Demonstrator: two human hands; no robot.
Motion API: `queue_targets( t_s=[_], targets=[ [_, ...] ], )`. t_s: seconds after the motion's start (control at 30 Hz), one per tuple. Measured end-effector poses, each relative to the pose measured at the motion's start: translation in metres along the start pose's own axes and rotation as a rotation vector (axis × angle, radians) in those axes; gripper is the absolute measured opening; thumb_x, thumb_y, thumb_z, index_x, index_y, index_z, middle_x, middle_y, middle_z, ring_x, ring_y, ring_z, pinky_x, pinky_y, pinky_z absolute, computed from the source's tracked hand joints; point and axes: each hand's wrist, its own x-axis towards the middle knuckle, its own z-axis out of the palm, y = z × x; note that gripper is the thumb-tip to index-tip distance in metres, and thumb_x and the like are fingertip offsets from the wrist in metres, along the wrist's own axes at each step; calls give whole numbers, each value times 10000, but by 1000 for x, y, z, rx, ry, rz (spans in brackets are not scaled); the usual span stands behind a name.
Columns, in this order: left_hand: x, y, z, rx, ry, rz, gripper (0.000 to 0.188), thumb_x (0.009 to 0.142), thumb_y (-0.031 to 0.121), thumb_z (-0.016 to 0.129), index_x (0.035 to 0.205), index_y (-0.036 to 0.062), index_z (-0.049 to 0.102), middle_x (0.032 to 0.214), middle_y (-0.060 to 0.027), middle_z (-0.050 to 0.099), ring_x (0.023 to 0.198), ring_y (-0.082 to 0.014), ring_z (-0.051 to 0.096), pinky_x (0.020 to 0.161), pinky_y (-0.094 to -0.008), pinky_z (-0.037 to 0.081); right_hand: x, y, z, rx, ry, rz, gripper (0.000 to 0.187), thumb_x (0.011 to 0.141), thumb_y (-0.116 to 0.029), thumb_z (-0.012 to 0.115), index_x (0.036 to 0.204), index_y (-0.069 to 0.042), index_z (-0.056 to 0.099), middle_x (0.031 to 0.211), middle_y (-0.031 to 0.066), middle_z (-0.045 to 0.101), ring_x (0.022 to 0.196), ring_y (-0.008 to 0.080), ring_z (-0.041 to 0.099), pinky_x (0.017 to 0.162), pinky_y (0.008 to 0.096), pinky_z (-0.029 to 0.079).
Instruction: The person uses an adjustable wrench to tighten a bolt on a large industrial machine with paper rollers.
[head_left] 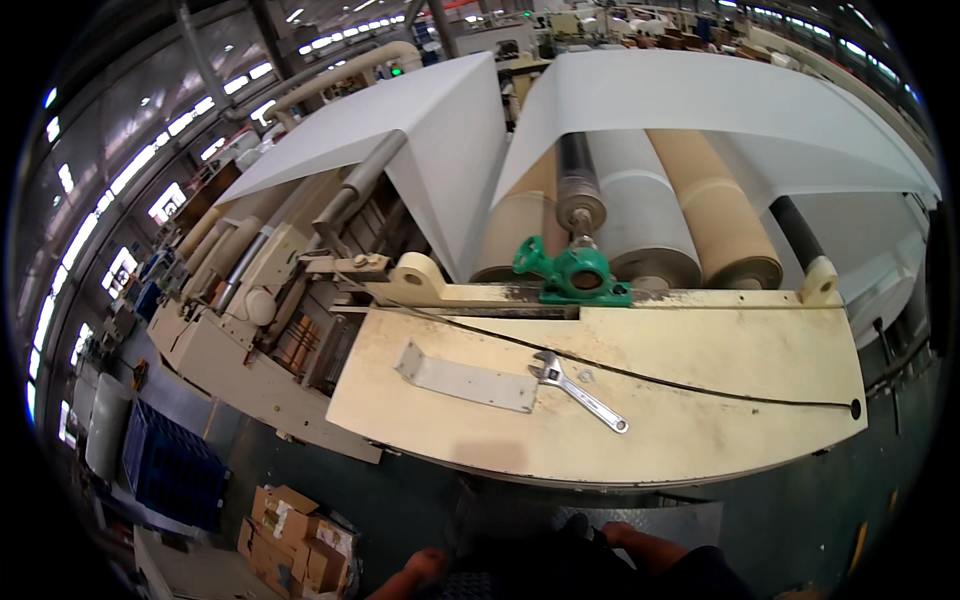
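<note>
Low in the view, my left hand (428, 563) hangs beside my body, its fingers lost in shadow. My right hand (618, 535) is close to my body on the other side, its fingers too dark to make out. Both are below the cream machine cover (690, 430) and apart from it. On that cover lies an adjustable wrench (585, 393), its jaw touching or very near the end of a bent metal bracket (465, 383). A thin black cable (660, 378) runs across the cover to a hole at its right.
Behind the cover, a green bearing housing (585, 272) holds a roller shaft. A white paper roll (645, 220) and a brown roll (715, 205) stand beyond, under a white web (690, 90). Flattened cardboard (295, 535) and a blue crate (175, 465) are on the floor at left.
</note>
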Motion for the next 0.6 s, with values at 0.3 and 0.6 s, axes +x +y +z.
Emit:
queue_targets(
  t_s=[0.3, 0.6],
  targets=[
    [-8, 17, 7, -64, -84, 85, 353, 896, 378, 458, 1113, 141, 605, 1128, -80, 608, 1053, -216, 572, 888, -348, 459, -11, 18, 9, -33, -72, 152, 377, 826, -329, 466, 1037, -77, 652, 1138, 168, 602, 1070, 326, 568, 873, 432, 462],
    [34, -43, 78, -168, 30, 128, 362, 869, 373, 507, 1119, 139, 624, 1126, -107, 617, 1036, -272, 583, 898, -370, 451, 21, -8, -8, 13, 114, -357, 294, 681, -317, 573, 768, -51, 666, 815, 168, 645, 802, 326, 621, 706, 405, 483]
  ],
)
